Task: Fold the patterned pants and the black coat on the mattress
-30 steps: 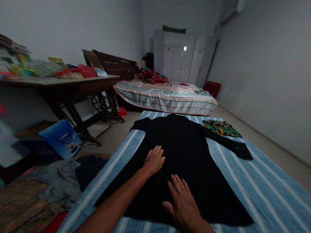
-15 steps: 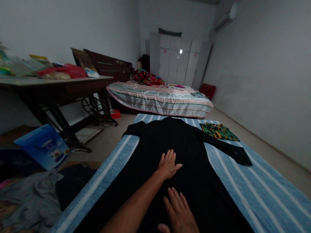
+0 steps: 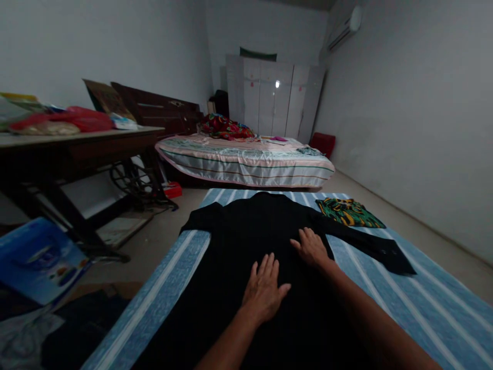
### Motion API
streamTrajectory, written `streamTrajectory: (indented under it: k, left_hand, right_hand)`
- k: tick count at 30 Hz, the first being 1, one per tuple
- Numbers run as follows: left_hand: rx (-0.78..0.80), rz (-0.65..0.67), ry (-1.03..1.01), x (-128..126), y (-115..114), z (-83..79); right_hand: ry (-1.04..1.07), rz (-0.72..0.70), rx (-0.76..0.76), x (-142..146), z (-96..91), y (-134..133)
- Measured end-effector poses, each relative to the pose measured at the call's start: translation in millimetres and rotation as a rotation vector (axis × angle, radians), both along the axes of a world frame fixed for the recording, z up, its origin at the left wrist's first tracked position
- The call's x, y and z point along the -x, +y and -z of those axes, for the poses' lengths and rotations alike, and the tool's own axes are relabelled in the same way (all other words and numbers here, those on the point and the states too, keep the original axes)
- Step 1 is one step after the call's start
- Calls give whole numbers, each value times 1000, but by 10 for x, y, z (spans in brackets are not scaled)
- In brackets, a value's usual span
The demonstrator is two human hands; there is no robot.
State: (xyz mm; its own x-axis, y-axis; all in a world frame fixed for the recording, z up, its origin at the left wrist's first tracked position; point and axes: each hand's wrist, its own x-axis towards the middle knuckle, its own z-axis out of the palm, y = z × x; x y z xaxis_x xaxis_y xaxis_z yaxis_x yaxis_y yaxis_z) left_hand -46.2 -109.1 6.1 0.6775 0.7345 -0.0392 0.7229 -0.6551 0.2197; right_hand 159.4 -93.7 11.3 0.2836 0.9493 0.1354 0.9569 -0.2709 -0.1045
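A black long-sleeved garment (image 3: 231,257) lies spread out on a bed or table covered with a blue and white striped cloth (image 3: 162,293). Its collar end points away from me. The right sleeve (image 3: 370,246) stretches outward, while the left one looks short or folded under. Near the middle of the garment, my left hand (image 3: 264,290) rests flat, fingers stretched. Farther up and to the right, my right hand (image 3: 310,246) lies on the black cloth near its side edge, palm down with the fingers extended. Neither hand grips anything. The garment's lower end runs out of view.
A folded green and yellow patterned cloth (image 3: 350,211) lies at the far right of the striped surface. Beyond stands a bed (image 3: 246,164). A treadle sewing table (image 3: 127,136), a blue box (image 3: 42,262) and heaped clothes (image 3: 84,324) are on the left.
My right hand has moved forward and right, from the near part of the garment to its upper right side. My left hand has drawn slightly back toward me. The view has shifted a little.
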Motion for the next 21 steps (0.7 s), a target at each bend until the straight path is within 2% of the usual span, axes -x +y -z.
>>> streamTrajectory:
  k: [3, 7, 15, 18, 21]
  left_hand:
    - [-22, 21, -44, 20, 10, 65]
    - [-25, 33, -68, 40, 29, 129]
    - [-24, 29, -68, 41, 20, 146]
    - [-17, 28, -66, 39, 11, 122]
    - [2, 27, -59, 35, 10, 105]
  right_hand:
    - [-2, 92, 32, -298, 233, 31]
    - [-20, 130, 41, -374, 364, 11]
    - [-48, 49, -26, -141, 222, 224]
    - [-37, 31, -14, -162, 186, 320]
    - [-23, 76, -5, -225, 213, 396]
